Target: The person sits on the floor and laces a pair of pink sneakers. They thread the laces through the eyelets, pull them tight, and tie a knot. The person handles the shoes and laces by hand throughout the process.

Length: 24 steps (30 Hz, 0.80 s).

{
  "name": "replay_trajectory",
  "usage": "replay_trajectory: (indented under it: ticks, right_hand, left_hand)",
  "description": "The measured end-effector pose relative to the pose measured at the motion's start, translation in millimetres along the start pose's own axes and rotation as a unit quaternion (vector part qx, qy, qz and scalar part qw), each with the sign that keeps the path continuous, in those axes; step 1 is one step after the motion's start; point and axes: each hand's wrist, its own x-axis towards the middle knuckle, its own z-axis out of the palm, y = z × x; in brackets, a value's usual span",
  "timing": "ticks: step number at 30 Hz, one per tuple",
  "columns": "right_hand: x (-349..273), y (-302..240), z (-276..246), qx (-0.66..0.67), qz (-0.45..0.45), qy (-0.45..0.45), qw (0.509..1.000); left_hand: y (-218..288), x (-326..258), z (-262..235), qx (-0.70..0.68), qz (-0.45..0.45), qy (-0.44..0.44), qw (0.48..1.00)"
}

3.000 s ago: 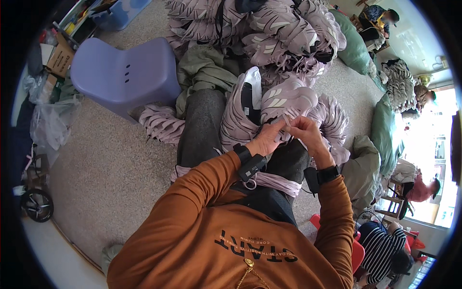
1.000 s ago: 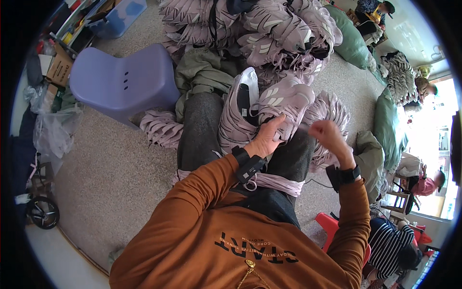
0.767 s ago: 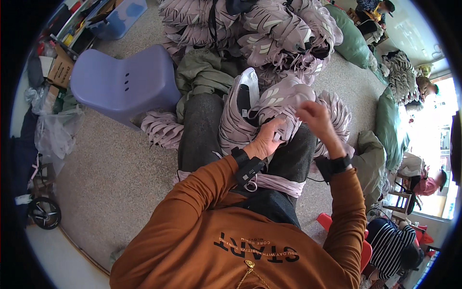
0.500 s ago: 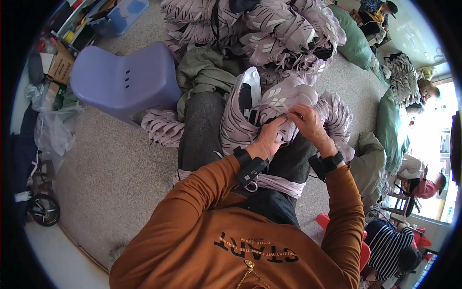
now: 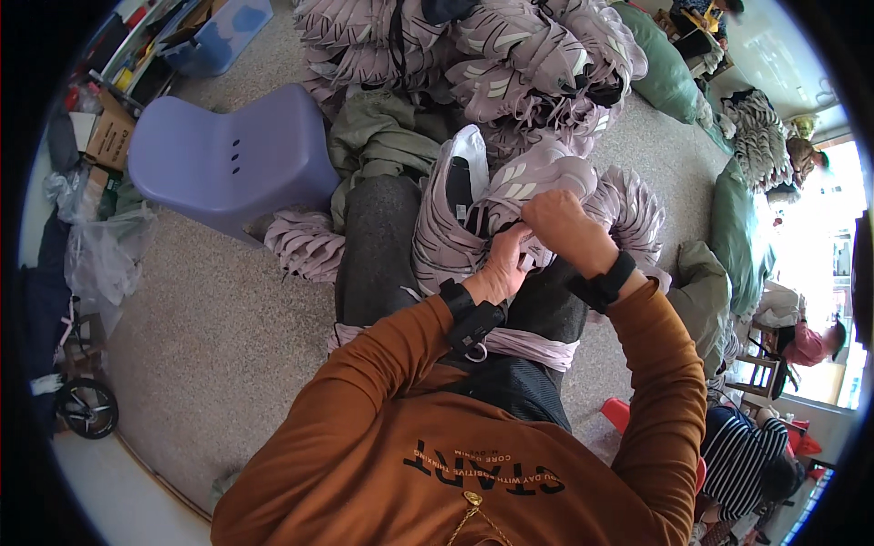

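A pale pink shoe upper [image 5: 533,171] with white stripes lies over my right thigh, its toe pointing away from me. My left hand [image 5: 503,266] is closed on its near edge, thumb on top. Close beside it, my right hand [image 5: 569,232] is bent over the same upper with its fingers curled. What those fingers pinch is hidden behind the back of the hand. Left of this upper, a nested stack of matching uppers [image 5: 442,241] rests on my lap, the top one showing a dark inside. Another row of uppers [image 5: 637,218] curves along the right.
Large piles of uppers [image 5: 537,55] stand ahead. A purple stool [image 5: 232,155] is at the left, with a small bundle of uppers [image 5: 308,244] by it. Green sacks [image 5: 739,237] line the right side. Other people sit working there, one in a striped top [image 5: 742,460].
My right hand has turned over, its back now facing up, and its wrist and elbow have swung outward. My left hand keeps its hold on the upper.
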Motion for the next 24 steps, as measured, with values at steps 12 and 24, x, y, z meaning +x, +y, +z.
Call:
replay_trajectory:
  ticks: [12, 24]
  right_hand:
    - [-21.8, 24.9, 12.2, 0.182, -0.006, 0.109, 0.977]
    - [-68.1, 6.5, 24.3, 0.382, 0.154, 0.14, 0.9]
  left_hand:
    - [5.1, -5.0, 6.4, -0.002, -0.007, -0.015, 1.0]
    - [13.1, 4.4, 5.7, 0.036, -0.065, -0.053, 0.996]
